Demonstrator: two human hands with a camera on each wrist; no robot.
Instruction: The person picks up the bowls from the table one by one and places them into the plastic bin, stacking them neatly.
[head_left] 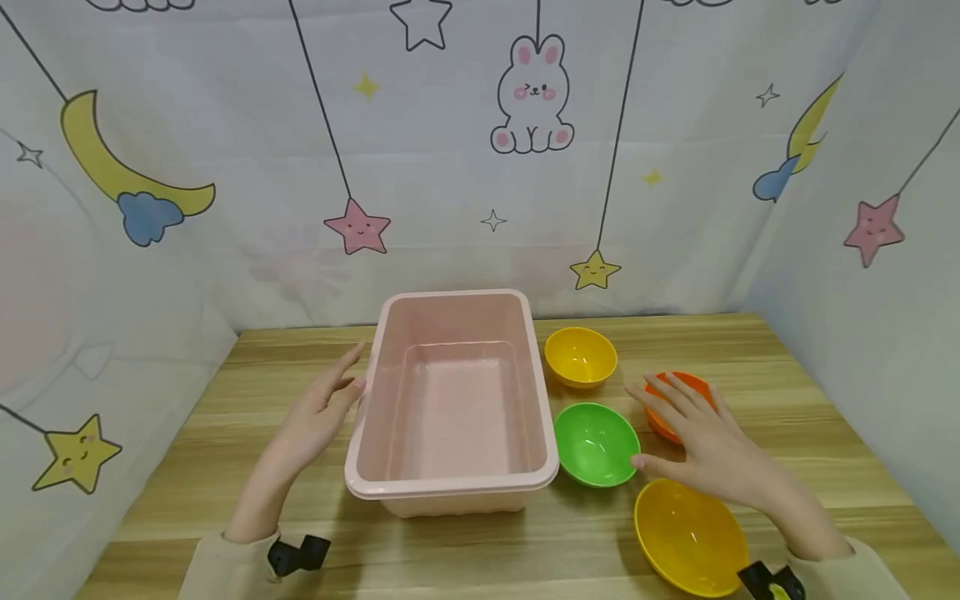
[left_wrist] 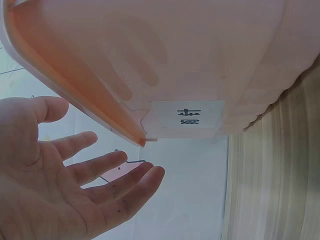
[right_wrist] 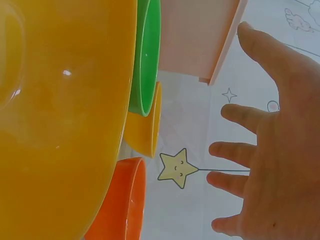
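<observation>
A pink plastic basin (head_left: pixel 465 408) stands on the table with nothing inside it. My left hand (head_left: pixel 318 417) is beside its left wall, fingers loosely extended near the rim; the left wrist view shows the palm (left_wrist: pixel 50 185) and a white label (left_wrist: pixel 187 116) on the basin's outside. My right hand (head_left: pixel 701 442) hovers with spread fingers above the bowls, holding nothing. Under its fingers is an orange bowl (head_left: pixel 693 385), partly hidden. A green bowl (head_left: pixel 596 446) lies just left of the thumb, and a large yellow bowl (head_left: pixel 690 542) sits below the wrist.
A smaller yellow bowl (head_left: pixel 581 357) stands at the back, right of the basin. Behind the wooden table (head_left: pixel 450 558) hangs a white curtain (head_left: pixel 450 150) with printed stars, moons and a rabbit; it also runs along both sides.
</observation>
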